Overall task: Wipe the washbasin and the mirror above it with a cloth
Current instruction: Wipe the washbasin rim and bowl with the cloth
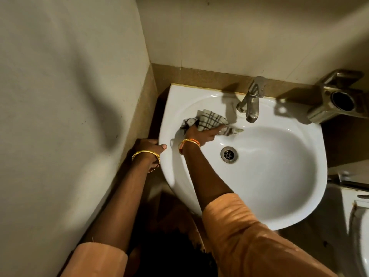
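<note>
Checked cloth [209,120], pale with dark lines, lies bunched on the inner back-left slope of the washbasin [279,176], just left of the tap's spout and well above the drain [229,154]. The right hand [201,133] presses it flat against the porcelain, fingers stretched forward and closed over the fabric, one fingertip reaching toward the bowl's middle. The left hand [150,146] grips the basin's left rim, thumb on top and the other fingers curled under the edge, out of sight, bracing the body.

Judging from this, the wipe is in its basin stage; the mirror is not in view, so that half of the task looks not yet begun.

Risks from here: the loose corner of the cloth trailing near the right fingertips could drag into the drain or snag on the tap [249,102] if the stroke swings right. Glossy, possibly wet porcelain gives little grip, so a hard push could send the hand skidding into the metal spout. Leaning weight on the rim might also strain the mounting.

Around the basin runs a brown stone ledge [199,76]; a metal holder [335,100] sits at its right end. Pale walls meet in the corner, the light is dim and yellow, and another white fixture [359,236] shows at the right edge
</note>
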